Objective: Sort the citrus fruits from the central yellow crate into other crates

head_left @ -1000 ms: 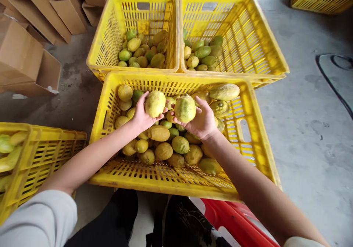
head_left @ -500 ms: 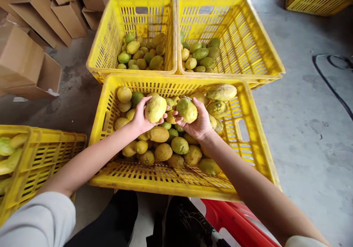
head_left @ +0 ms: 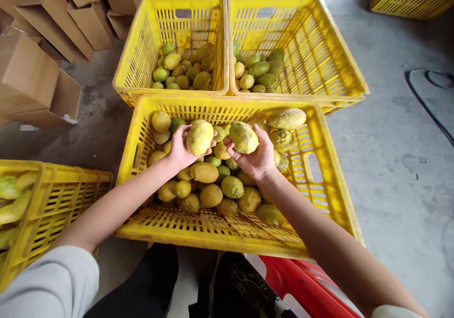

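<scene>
My left hand (head_left: 181, 150) is wrapped round a pale yellow fruit (head_left: 200, 137), held up above the near yellow crate (head_left: 213, 245). Level with it on the right, my right hand (head_left: 258, 161) cups a yellow-green fruit (head_left: 243, 137) with brownish marks. The two held fruits are apart, a small gap between them. Below both hands, yellow and green fruits (head_left: 211, 195) lie piled in the near crate. A large pale fruit (head_left: 287, 119) rests at its back right, beyond my right hand.
Behind stand two more yellow crates (head_left: 170, 92) (head_left: 301, 92) with fruit. Another fruit crate (head_left: 67, 199) is at the left. Cardboard boxes (head_left: 30, 74) fill the back left. A red plastic object (head_left: 301, 280) lies below the near crate; a black cable (head_left: 423, 102) is on the floor.
The fruit in my right hand has turned, showing a yellower, marked side and lying more sideways. The fruit in my left hand has also turned, now more upright. Both hands stay nearly in place.
</scene>
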### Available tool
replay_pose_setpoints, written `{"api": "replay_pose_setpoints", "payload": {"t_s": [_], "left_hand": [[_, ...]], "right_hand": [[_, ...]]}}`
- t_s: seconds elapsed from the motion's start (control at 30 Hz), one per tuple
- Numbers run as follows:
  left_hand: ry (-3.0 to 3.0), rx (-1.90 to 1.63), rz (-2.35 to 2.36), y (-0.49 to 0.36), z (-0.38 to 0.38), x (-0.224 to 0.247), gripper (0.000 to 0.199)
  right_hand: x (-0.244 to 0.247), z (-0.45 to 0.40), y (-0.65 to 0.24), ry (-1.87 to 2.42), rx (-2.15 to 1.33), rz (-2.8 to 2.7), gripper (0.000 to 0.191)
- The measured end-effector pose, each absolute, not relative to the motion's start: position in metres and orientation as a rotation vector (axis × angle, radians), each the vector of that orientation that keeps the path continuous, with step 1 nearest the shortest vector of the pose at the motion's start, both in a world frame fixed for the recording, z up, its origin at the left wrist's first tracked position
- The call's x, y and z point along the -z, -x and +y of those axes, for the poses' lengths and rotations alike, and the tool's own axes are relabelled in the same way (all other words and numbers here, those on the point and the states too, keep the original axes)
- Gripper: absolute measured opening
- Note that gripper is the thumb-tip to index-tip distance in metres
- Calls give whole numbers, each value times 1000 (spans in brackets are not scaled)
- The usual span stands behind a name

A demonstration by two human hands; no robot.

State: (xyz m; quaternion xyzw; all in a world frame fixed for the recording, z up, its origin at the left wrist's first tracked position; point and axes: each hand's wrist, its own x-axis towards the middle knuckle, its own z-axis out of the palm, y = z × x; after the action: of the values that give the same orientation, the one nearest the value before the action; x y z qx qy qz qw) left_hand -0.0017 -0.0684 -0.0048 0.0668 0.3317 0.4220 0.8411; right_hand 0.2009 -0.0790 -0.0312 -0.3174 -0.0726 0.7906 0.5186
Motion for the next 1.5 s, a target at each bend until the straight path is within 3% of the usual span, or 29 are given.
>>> {"api": "replay_pose_setpoints", "payload": {"t_s": [0.37,0.57,1.0,1.27,1.5], "left_hand": [[-155,-919,786,-2,-67,6,40],[-89,-960,781,-2,-69,7,48],[-145,-888,762,-4,-71,3,31],[-147,-885,755,-4,-71,2,49],[-143,-1013,744,-8,-73,0,29]], "right_hand": [[34,-79,-197,767,-1930,-221,29],[39,-79,-199,754,-1933,-294,30],[32,-70,-203,778,-1864,-256,28],[35,-69,-211,824,-1868,-434,35],[30,-73,-208,728,-1826,-454,34]]}}
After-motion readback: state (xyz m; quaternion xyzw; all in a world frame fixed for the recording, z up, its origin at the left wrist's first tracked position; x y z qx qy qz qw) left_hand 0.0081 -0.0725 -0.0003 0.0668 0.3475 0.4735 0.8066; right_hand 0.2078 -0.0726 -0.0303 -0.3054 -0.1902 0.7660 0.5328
